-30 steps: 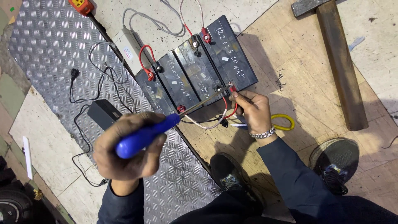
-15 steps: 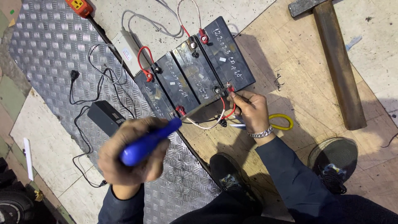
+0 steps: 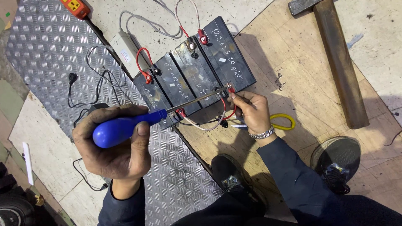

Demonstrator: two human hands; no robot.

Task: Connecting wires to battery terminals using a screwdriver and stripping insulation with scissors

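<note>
Several black batteries [image 3: 197, 75] lie side by side on the floor, linked by red and white wires. My left hand [image 3: 115, 144] grips the blue handle of a long screwdriver [image 3: 125, 125]. Its metal shaft reaches up and right to a terminal at the near edge of the right-hand battery. My right hand [image 3: 251, 111] pinches a red wire connector [image 3: 229, 90] at that same terminal, right at the screwdriver tip. A metal bracelet sits on my right wrist.
A diamond-plate metal sheet [image 3: 42, 50] lies to the left, with a black adapter and cables on it. A large hammer [image 3: 335, 54] rests on the wooden board at right. A yellow loop [image 3: 284, 121] lies beside my right hand. My shoes [image 3: 335, 163] are below.
The screwdriver handle dropped and pulled back from the batteries half a second ago; now its tip is back on the terminal beside my right fingers. My right hand has stayed at the terminal.
</note>
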